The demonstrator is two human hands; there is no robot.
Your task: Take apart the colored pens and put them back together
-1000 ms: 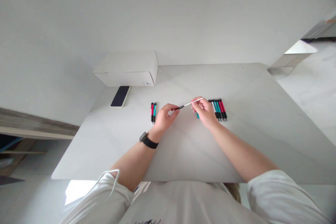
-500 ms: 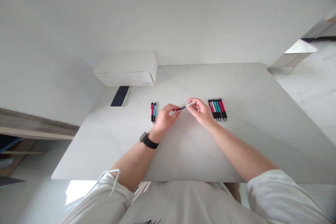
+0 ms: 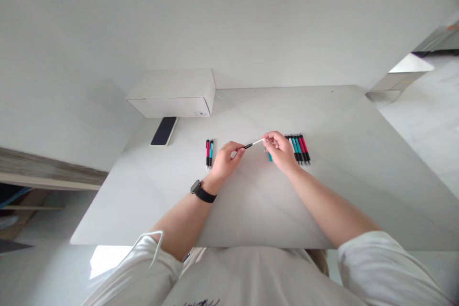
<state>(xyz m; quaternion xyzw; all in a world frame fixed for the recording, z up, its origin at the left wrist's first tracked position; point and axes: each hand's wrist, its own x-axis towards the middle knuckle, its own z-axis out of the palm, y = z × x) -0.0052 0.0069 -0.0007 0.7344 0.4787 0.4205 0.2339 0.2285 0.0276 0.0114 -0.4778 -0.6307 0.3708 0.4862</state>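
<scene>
Over the middle of the white table [image 3: 322, 201], my left hand [image 3: 225, 160] pinches the black tip of a thin white pen refill [image 3: 255, 143]. My right hand [image 3: 279, 150] pinches the refill's other end and also holds a teal pen part [image 3: 269, 156] under its fingers. The refill slants up to the right between the two hands. A row of several red, teal and white pens [image 3: 298, 148] lies just right of my right hand. A red pen and a teal pen [image 3: 209, 153] lie side by side left of my left hand.
A white cardboard box [image 3: 174, 92] stands at the table's far left. A dark phone [image 3: 164, 131] lies in front of it. A black watch [image 3: 202, 192] is on my left wrist. The table's near edge runs just above my lap.
My right hand slid left along the refill half a second ago, then back right a little. The teal part shows under it again. My left hand stayed put.
</scene>
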